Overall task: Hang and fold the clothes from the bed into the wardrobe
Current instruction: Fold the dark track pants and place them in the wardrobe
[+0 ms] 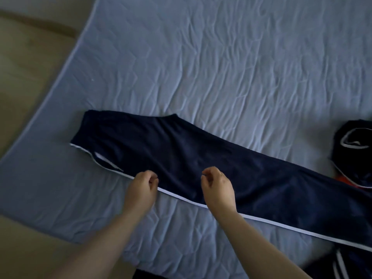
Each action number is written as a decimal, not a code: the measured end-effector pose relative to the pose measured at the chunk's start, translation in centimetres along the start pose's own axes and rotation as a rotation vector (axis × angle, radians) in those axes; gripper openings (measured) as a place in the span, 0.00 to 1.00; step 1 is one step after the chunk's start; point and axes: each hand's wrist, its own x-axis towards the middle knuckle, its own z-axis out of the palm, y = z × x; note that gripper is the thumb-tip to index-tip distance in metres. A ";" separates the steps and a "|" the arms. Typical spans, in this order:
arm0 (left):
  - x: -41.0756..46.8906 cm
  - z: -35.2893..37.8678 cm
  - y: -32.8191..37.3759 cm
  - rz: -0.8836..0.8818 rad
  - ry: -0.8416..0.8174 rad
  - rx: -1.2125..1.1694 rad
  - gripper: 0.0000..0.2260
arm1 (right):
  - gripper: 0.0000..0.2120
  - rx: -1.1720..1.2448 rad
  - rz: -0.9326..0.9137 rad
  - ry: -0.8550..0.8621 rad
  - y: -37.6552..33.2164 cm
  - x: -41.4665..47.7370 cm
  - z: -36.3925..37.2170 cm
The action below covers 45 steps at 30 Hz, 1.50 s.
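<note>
Navy track trousers [181, 150] with a white side stripe lie flat on the light blue bed sheet [221, 57], folded lengthwise. Their waistband is at the left and the legs run off to the right. My left hand [143, 187] hovers at the near striped edge, fingers loosely curled and nothing visibly held. My right hand [217, 188] is over the trousers' thigh part, fingers loosely curled too, with no cloth pinched that I can see.
A bundled dark garment with white trim [354, 146] lies at the right edge, with something orange [342, 180] under it. Another dark garment with white stripes [346, 266] sits at the bottom right. Beige floor [30, 57] borders the bed's left edge.
</note>
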 end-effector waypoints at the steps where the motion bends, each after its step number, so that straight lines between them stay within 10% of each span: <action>1: 0.7 -1.4 -1.4 -0.021 0.013 -0.007 0.06 | 0.05 0.004 -0.009 -0.018 -1.5 0.1 1.4; 14: 8.6 -10.1 -14.6 -0.442 0.276 -0.300 0.18 | 0.10 -0.027 -0.074 -0.181 -13.6 3.1 15.8; 21: 11.7 -10.6 -17.0 -0.621 0.129 -0.865 0.32 | 0.20 -0.096 -0.077 -0.268 -14.8 4.2 19.7; 26: 13.2 -10.0 -17.3 -0.643 0.168 -1.134 0.11 | 0.24 -0.026 -0.025 -0.269 -14.4 4.9 20.1; 45: 14.0 -18.5 -18.8 -0.282 0.448 -0.599 0.08 | 0.28 0.246 0.086 -0.435 -21.7 4.9 24.2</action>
